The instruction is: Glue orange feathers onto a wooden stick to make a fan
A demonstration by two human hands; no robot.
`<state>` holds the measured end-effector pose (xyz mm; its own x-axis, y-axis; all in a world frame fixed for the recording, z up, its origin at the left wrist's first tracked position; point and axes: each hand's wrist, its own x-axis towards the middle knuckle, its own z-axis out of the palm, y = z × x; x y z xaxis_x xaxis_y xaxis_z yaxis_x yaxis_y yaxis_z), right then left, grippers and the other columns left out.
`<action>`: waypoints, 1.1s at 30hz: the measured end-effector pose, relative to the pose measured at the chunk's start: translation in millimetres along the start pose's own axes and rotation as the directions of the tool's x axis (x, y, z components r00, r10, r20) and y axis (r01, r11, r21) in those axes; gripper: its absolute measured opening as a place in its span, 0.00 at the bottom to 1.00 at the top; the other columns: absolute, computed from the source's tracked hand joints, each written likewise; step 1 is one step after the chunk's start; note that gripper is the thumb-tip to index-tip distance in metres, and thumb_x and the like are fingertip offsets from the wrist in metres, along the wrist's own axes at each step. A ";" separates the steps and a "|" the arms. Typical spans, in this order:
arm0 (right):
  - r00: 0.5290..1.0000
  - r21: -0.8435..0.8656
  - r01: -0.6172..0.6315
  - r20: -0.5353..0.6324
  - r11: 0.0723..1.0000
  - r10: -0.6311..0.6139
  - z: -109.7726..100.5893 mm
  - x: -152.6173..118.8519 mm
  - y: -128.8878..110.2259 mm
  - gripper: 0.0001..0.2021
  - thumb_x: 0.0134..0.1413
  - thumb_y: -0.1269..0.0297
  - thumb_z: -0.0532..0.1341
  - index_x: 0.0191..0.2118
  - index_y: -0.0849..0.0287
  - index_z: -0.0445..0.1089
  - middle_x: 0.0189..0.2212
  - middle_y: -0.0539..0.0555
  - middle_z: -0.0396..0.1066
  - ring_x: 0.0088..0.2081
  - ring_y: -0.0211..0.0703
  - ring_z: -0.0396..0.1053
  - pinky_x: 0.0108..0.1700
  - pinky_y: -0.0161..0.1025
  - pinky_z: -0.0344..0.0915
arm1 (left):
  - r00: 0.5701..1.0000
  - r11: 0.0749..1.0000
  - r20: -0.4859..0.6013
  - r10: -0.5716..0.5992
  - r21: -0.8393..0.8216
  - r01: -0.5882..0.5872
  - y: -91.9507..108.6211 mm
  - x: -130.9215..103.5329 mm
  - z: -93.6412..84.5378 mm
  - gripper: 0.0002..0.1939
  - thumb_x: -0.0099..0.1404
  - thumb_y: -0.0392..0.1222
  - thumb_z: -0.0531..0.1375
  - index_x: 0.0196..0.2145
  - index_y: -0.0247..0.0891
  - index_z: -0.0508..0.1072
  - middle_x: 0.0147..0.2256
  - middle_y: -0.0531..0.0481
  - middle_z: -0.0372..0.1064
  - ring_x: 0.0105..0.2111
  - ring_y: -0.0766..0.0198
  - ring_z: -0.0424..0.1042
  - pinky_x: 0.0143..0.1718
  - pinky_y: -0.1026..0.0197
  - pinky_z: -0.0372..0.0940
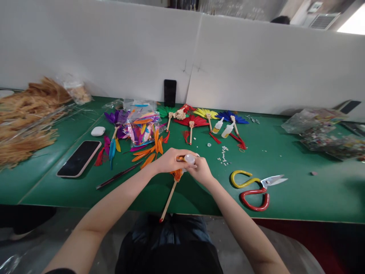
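On the green bench [205,199], metal scissors with red and yellow handles [267,182] lie right of the hands, tiny white beads [224,155] beyond; loose orange feathers [148,160] and dark slender tweezers [119,175] lie left. The fingers of the left hand [169,160] and right hand [202,170] close around a small white-ended bottle [189,159], hiding most of it and the top of the orange-tufted wooden stick [169,199] beneath. The stick slopes toward the person, slightly left, red tip past the bench edge.
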<state>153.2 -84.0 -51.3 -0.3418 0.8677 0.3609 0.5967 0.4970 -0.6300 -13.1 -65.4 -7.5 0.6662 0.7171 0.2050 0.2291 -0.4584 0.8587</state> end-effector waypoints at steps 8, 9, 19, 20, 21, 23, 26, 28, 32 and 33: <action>0.999 -0.042 -0.008 0.053 0.999 0.010 9.8 -4.0 -12.9 0.09 0.44 0.69 0.58 0.18 0.59 0.60 0.17 0.51 0.66 0.21 0.38 0.64 0.24 0.32 0.53 | 1.000 0.999 -0.021 -0.019 0.046 0.020 2.1 -19.9 -2.8 0.20 0.60 0.45 0.62 0.50 0.40 0.72 0.39 0.50 0.75 0.37 0.62 0.74 0.34 0.68 0.66; 0.998 -0.045 -0.008 0.059 0.999 0.011 11.3 -4.1 -14.3 0.09 0.44 0.70 0.59 0.18 0.59 0.60 0.17 0.50 0.65 0.20 0.37 0.63 0.24 0.32 0.52 | 0.999 0.998 -0.025 -0.021 0.057 0.023 2.8 -22.2 -3.5 0.20 0.60 0.44 0.62 0.50 0.40 0.72 0.38 0.50 0.76 0.36 0.62 0.74 0.33 0.68 0.66; 0.996 -0.025 0.001 0.092 1.000 0.001 17.8 -1.1 -27.1 0.11 0.40 0.72 0.59 0.16 0.58 0.56 0.14 0.47 0.62 0.18 0.34 0.59 0.23 0.31 0.51 | 0.997 0.996 -0.067 -0.030 0.085 0.035 -0.4 -38.8 -7.9 0.20 0.59 0.45 0.62 0.50 0.42 0.72 0.39 0.51 0.75 0.35 0.63 0.74 0.33 0.68 0.66; 0.996 -0.024 0.002 0.090 1.000 0.001 17.4 -0.7 -27.2 0.10 0.40 0.72 0.59 0.16 0.58 0.56 0.14 0.47 0.62 0.18 0.34 0.59 0.23 0.31 0.51 | 0.997 0.996 -0.065 -0.031 0.084 0.037 0.0 -38.6 -8.1 0.20 0.59 0.44 0.62 0.50 0.41 0.72 0.39 0.51 0.75 0.36 0.63 0.73 0.33 0.68 0.66; 0.996 -0.022 0.002 0.087 1.000 0.000 16.7 -0.2 -27.1 0.10 0.40 0.72 0.58 0.16 0.58 0.57 0.14 0.47 0.62 0.18 0.34 0.59 0.23 0.31 0.50 | 0.997 0.995 -0.064 -0.037 0.085 0.043 1.2 -37.9 -8.2 0.20 0.59 0.44 0.62 0.50 0.41 0.72 0.39 0.51 0.75 0.35 0.64 0.73 0.33 0.68 0.66; 0.997 -0.016 0.003 0.078 1.000 -0.001 14.8 1.1 -26.2 0.09 0.40 0.72 0.58 0.17 0.58 0.58 0.15 0.48 0.63 0.19 0.35 0.60 0.23 0.31 0.51 | 0.997 0.993 -0.058 -0.060 0.099 0.065 5.4 -35.0 -7.8 0.20 0.59 0.44 0.62 0.50 0.39 0.72 0.37 0.51 0.75 0.34 0.63 0.73 0.32 0.68 0.66; 0.998 -0.005 0.003 0.057 1.000 -0.003 10.4 3.8 -25.0 0.07 0.42 0.71 0.58 0.18 0.59 0.60 0.17 0.49 0.66 0.20 0.36 0.62 0.24 0.31 0.53 | 0.995 0.989 -0.042 -0.091 0.112 0.095 13.1 -29.1 -5.9 0.21 0.61 0.47 0.61 0.51 0.39 0.70 0.38 0.50 0.75 0.35 0.62 0.73 0.34 0.66 0.67; 0.999 0.007 0.006 0.050 1.000 -0.007 6.7 4.9 -25.1 0.08 0.43 0.69 0.58 0.19 0.59 0.60 0.17 0.49 0.65 0.20 0.35 0.61 0.24 0.31 0.53 | 0.996 0.992 -0.035 -0.078 0.097 0.081 16.3 -26.7 -5.0 0.22 0.63 0.48 0.59 0.54 0.41 0.67 0.46 0.49 0.72 0.41 0.60 0.73 0.39 0.63 0.67; 0.998 0.069 -0.056 0.002 0.996 0.056 0.0 3.1 -26.6 0.16 0.48 0.60 0.59 0.17 0.59 0.57 0.13 0.46 0.58 0.17 0.32 0.55 0.21 0.31 0.49 | 0.988 0.995 -0.153 0.005 0.098 0.010 17.8 -33.0 -4.2 0.27 0.64 0.47 0.58 0.59 0.45 0.59 0.58 0.47 0.59 0.56 0.57 0.62 0.54 0.56 0.60; 0.996 0.091 -0.090 -0.012 0.992 0.091 -1.3 2.2 -26.7 0.17 0.50 0.57 0.59 0.17 0.59 0.57 0.13 0.45 0.57 0.16 0.31 0.53 0.20 0.31 0.49 | 0.971 0.995 -0.240 0.014 0.102 0.011 18.2 -37.8 -3.0 0.25 0.64 0.47 0.58 0.58 0.44 0.60 0.58 0.47 0.59 0.56 0.57 0.61 0.55 0.56 0.59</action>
<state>137.4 -95.4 -32.8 -0.2771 0.9095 0.3099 0.5566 0.4149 -0.7198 -36.2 -99.2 1.7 0.4794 0.8158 0.3235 0.3082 -0.5016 0.8083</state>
